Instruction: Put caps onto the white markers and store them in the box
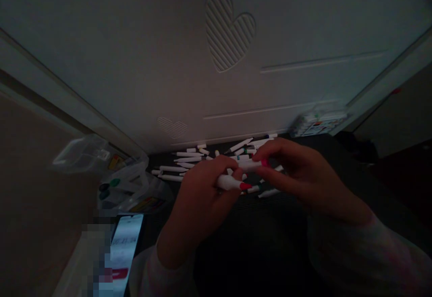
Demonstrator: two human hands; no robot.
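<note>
My left hand [205, 198] is closed around a white marker [229, 182] whose red tip [245, 186] is bare and points right. Between the thumb and fingers of my right hand [303, 175] is a white marker piece with a pink end [250, 166]; whether it is a cap or a whole marker I cannot tell. Its left end reaches the fingertips of my left hand. Behind and beneath both hands, several loose white markers [191, 159] lie scattered on a dark surface [324, 162], some with dark or green bands.
A white panel with a raised heart [229, 29] rises behind the markers. At left stand a clear plastic container [135, 189] and an open clear lid [83, 153]. A lit phone [126, 243] lies nearer. A clear case [319, 121] sits at back right. The light is dim.
</note>
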